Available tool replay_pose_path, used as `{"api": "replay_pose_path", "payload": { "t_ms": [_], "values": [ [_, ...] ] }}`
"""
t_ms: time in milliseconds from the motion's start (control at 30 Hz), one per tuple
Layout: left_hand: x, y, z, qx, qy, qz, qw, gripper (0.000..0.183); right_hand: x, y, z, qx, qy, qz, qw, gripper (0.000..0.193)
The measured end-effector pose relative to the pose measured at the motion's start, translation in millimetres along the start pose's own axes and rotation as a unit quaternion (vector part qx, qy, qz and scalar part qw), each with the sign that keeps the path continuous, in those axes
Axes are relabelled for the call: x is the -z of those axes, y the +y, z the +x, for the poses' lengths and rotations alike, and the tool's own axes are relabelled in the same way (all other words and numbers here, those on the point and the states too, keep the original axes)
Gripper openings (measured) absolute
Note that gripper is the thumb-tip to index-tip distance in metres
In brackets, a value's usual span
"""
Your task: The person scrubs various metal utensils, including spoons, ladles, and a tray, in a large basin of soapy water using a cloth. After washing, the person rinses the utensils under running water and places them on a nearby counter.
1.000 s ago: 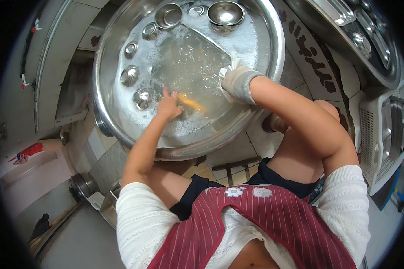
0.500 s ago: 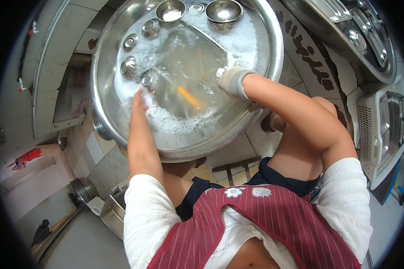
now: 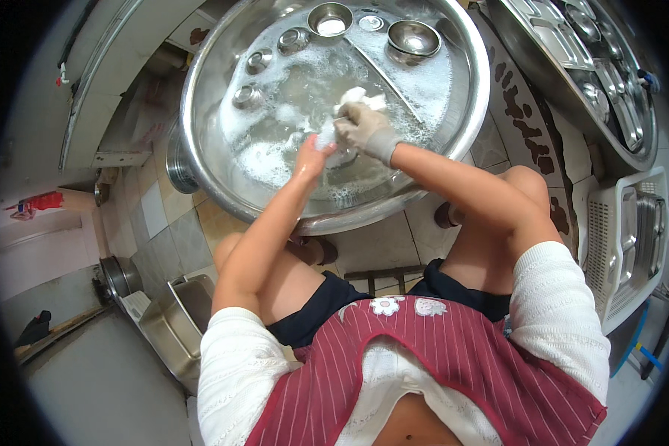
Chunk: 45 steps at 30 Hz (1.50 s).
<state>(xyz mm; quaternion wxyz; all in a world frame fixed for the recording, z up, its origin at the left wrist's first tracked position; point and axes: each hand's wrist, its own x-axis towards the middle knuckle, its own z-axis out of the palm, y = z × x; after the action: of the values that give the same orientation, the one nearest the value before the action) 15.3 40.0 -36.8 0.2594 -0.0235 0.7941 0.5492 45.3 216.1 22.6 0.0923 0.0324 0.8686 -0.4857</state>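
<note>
Left hand (image 3: 314, 156) and gloved right hand (image 3: 366, 132) together; right clenched on white cloth (image 3: 364, 97), left's grip unclear; 6+ metal vessels (image 3: 330, 22) remain in basin (image 3: 464, 97); number done unclear.

Left hand (image 3: 314, 154) and gloved right hand (image 3: 366, 131) now close together.
They have moved from the basin's (image 3: 327, 224) opposite sides to near its middle, white cloth (image 3: 358, 97) included.
</note>
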Motion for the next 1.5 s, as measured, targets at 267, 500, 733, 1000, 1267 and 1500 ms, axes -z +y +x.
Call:
{"api": "replay_pose_path", "payload": {
  "t_ms": [267,500,733,1000,1267,1500],
  "values": [
    [-42,46,-22,-0.038,-0.145,-0.142,0.978,0.039,8,142,81,0.028,-0.009,0.025,0.999,0.036],
    [3,21,-11,-0.022,-0.058,0.055,0.997,0.041,-24,80,59,-0.111,-0.053,0.177,0.976,0.026],
    [-1,9,2,-0.008,-0.090,0.136,0.987,0.037,2,48,33,-0.085,-0.025,0.162,0.983,0.038],
    [-22,-1,3,-0.089,-0.019,0.155,0.984,0.050,42,12,21,-0.095,-0.155,-0.207,0.961,0.031],
    [-3,52,-4,-0.006,-0.109,-0.059,0.992,0.015,21,-14,-17,-0.079,0.010,0.258,0.963,0.020],
    [-31,59,-21,-0.007,-0.167,-0.186,0.968,0.017,17,32,21,-0.053,0.051,0.108,0.991,0.043]
  ]
}}
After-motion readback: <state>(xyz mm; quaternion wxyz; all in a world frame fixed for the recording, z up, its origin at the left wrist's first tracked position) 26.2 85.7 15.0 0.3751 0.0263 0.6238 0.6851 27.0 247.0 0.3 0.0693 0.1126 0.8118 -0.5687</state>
